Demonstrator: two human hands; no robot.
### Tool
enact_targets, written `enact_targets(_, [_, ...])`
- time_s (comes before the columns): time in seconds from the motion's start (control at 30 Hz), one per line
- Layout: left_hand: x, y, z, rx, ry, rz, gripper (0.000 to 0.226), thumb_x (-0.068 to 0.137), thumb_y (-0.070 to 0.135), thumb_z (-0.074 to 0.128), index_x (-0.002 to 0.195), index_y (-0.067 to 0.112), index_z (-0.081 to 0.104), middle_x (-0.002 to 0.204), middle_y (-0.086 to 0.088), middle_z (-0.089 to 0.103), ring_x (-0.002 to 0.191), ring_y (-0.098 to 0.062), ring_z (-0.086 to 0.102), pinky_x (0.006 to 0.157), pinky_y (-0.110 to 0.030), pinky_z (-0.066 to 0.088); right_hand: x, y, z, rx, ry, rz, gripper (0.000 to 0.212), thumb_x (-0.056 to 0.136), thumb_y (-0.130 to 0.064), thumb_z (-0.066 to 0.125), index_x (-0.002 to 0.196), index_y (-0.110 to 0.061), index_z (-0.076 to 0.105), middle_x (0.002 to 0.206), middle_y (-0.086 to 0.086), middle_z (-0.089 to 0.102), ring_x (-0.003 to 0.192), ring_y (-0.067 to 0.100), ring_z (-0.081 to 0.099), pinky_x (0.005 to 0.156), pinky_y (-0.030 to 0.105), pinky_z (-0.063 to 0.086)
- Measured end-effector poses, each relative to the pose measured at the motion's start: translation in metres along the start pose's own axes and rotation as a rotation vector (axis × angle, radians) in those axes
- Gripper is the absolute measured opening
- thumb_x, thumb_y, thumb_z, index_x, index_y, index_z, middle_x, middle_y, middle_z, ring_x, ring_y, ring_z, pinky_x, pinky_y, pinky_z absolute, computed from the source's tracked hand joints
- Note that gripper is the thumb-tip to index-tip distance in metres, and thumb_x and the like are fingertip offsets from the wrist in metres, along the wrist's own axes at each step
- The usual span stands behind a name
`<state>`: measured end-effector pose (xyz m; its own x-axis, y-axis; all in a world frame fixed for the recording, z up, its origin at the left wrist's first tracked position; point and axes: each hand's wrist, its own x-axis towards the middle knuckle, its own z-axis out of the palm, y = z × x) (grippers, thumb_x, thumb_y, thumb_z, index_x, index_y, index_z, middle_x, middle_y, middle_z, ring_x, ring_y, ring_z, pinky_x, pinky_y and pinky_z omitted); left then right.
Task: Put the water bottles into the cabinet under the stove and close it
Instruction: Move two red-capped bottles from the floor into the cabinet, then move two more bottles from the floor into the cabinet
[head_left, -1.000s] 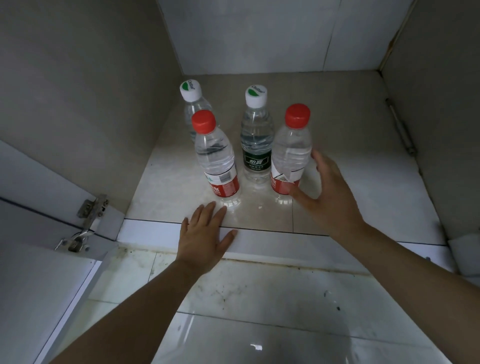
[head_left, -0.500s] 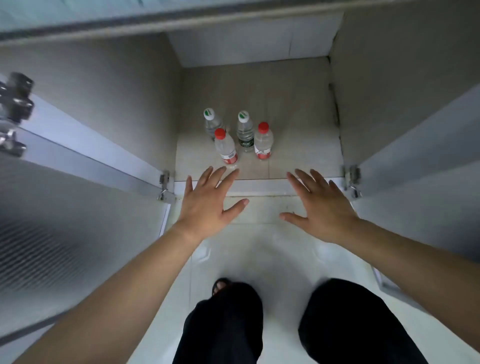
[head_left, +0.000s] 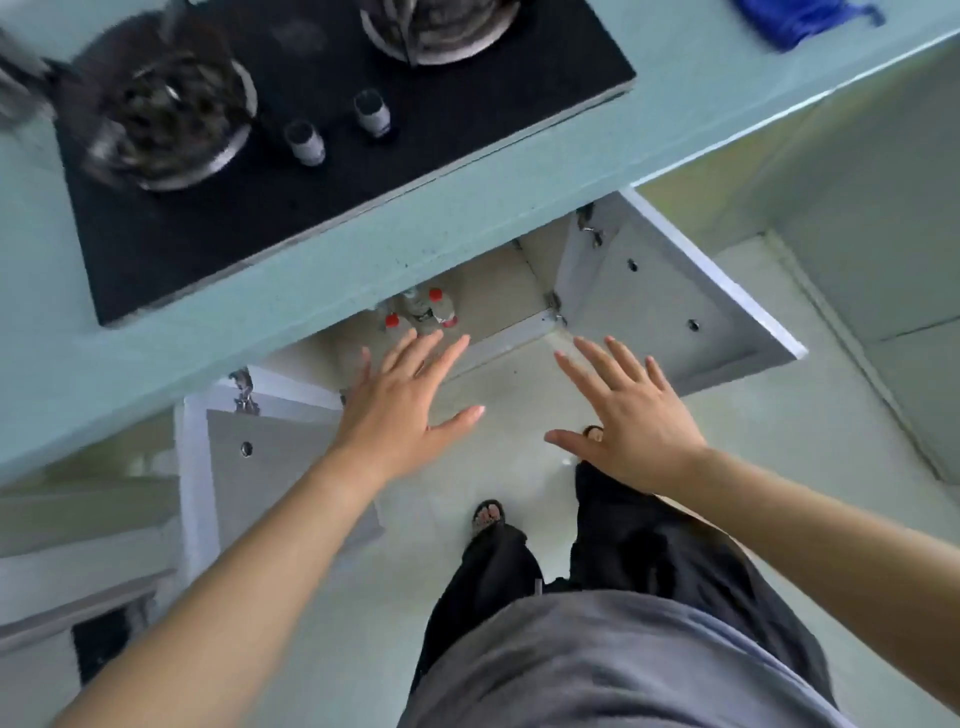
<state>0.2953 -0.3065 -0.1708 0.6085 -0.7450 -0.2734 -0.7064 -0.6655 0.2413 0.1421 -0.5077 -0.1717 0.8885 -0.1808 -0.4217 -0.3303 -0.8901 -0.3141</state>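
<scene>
Water bottles (head_left: 434, 312) stand inside the cabinet (head_left: 493, 301) under the stove (head_left: 467, 130); left door (head_left: 270, 467) and right door (head_left: 649, 301) hang open. Our left hand (head_left: 400, 400) and right hand (head_left: 634, 421) hover spread wide, holding nothing. Closing step, we judge: next, push each door shut.
</scene>
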Motion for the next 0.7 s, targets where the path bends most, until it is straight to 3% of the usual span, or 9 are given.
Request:
enact_targets(0.27, [0.012,0.047,-0.026,0.124,-0.037,0.426,0.079,0.075,0.075,0.017,0.145,0.038,0.019,0.154,0.004,0.025,0.143,-0.018,0.016,0.114,-0.053,0.014,-0.111,-0.016,0.015,0.181,0.336,0.421,0.087,0.076,-0.075,0.028,0.149,-0.032,0.004,0.158,-0.003,0.007,0.146,0.024,0.001,0.118,0.049,0.009])
enact_targets(0.47, [0.0,0.16,-0.012,0.152,-0.104,0.789,0.08,0.073,0.075,0.02,0.144,0.038,0.023,0.152,0.004,0.029,0.142,-0.018,0.019,0.112,-0.053,0.015,-0.228,-0.006,0.051,0.308,0.555,0.815,0.092,0.073,-0.081,0.022,0.148,-0.028,0.014,0.157,-0.001,0.017,0.145,0.027,0.012,0.115,0.05,0.02])
enact_targets(0.7, [-0.067,0.301,0.037,0.205,-0.206,1.156,0.08,0.073,0.074,0.021,0.143,0.038,0.024,0.15,0.004,0.031,0.141,-0.017,0.02,0.112,-0.052,0.017,-0.372,-0.01,0.12,0.491,0.713,1.192,0.083,0.079,-0.074,0.033,0.147,-0.031,0.017,0.156,-0.007,0.017,0.145,0.023,0.011,0.117,0.045,0.018])
